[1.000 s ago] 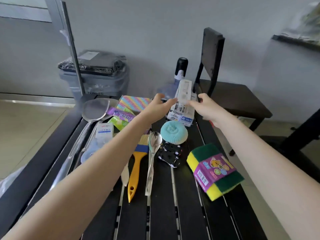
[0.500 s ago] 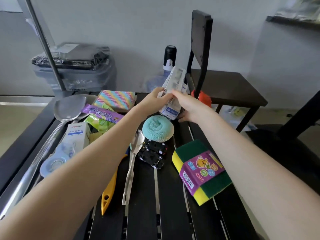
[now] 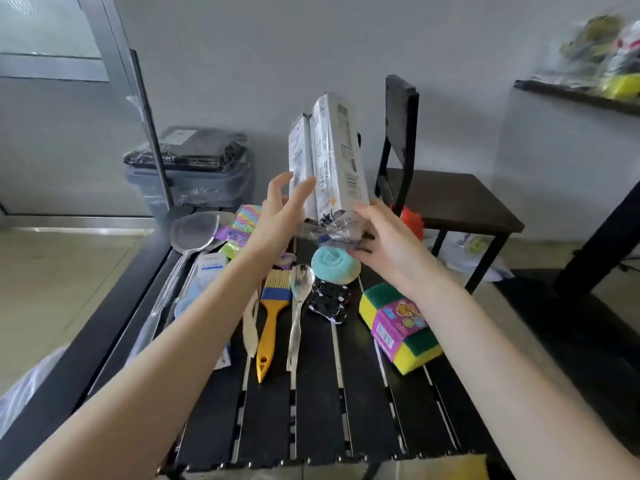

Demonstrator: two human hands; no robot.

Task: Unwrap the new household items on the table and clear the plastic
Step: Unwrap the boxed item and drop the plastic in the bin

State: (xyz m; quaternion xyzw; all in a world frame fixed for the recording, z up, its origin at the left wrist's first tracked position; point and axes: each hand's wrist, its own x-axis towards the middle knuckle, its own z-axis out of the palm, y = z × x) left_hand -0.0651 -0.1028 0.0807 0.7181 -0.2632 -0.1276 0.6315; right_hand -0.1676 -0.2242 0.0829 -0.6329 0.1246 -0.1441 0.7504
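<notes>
A person lifts a plastic-wrapped pack of boxes (image 3: 327, 161) upright above the far end of the slatted table (image 3: 322, 424), directly over the teal scrubber (image 3: 335, 265). The right hand (image 3: 388, 244) grips the pack's crumpled lower end, fingers curled under it; the left hand (image 3: 277, 216) hovers spread wide beside it, fingertips near the wrap, though contact cannot be confirmed. The risk: held only at the bottom, the tall pack could tip away from the right hand and fall among the items around the scrubber (the film looks slippery). The pack shows two pale printed cartons side by side under clear, glossy film, bunched and wrinkled at the base, apparently still sealed.
</notes>
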